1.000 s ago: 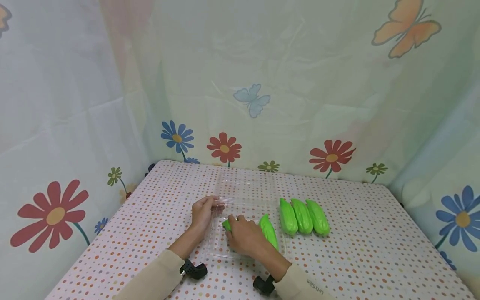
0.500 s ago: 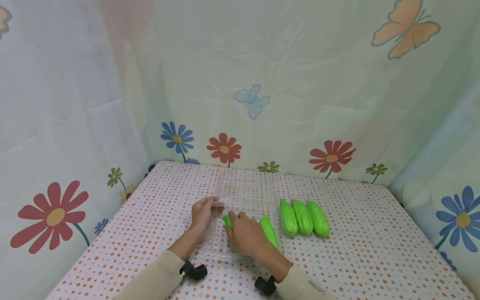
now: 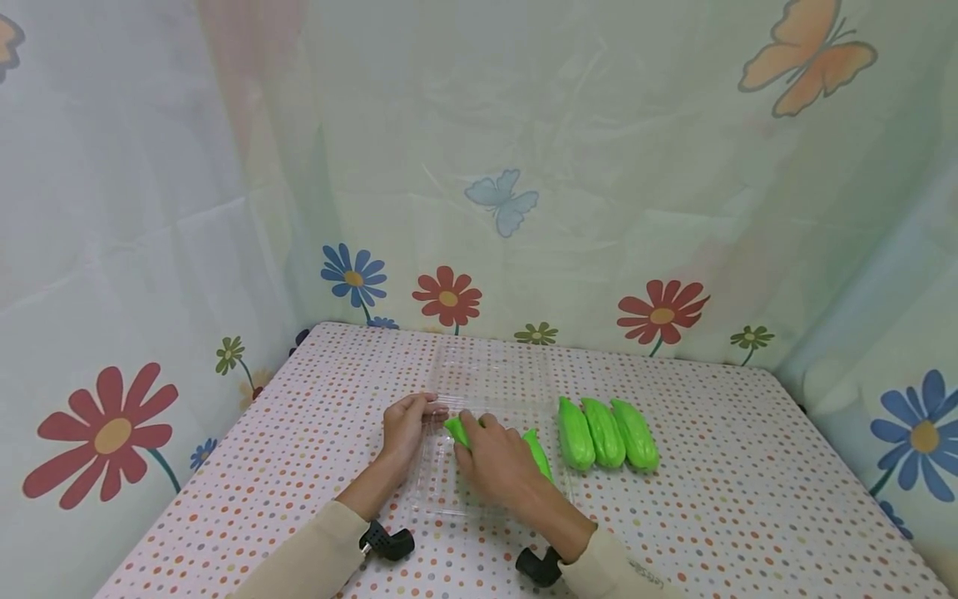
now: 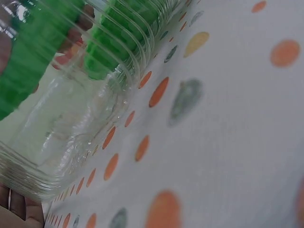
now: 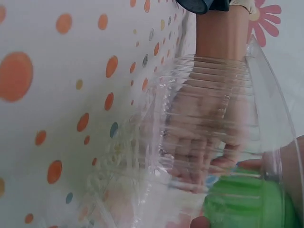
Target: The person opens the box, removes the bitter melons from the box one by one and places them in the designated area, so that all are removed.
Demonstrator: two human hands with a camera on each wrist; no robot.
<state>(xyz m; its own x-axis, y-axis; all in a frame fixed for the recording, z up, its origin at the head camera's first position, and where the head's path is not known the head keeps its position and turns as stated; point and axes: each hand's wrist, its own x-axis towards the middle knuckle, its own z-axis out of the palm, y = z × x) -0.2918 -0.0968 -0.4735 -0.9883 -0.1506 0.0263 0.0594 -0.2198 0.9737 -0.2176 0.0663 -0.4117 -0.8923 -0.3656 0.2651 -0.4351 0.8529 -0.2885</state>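
The right hand [image 3: 500, 466] grips a bright green, ribbed, elongated toy gourd [image 3: 456, 431] inside the clear plastic clamshell tray [image 3: 441, 495], which has ridged walls, near the table's [image 3: 748, 516] middle. The left hand [image 3: 404, 424] pinches the tray's left rim. A second gourd [image 3: 537, 452] lies in the tray.

Small dark lettering stands on the right sleeve [image 3: 644, 574] near the cuff, too small to be read. No other text, label, brand, number or sign is legible in any view.
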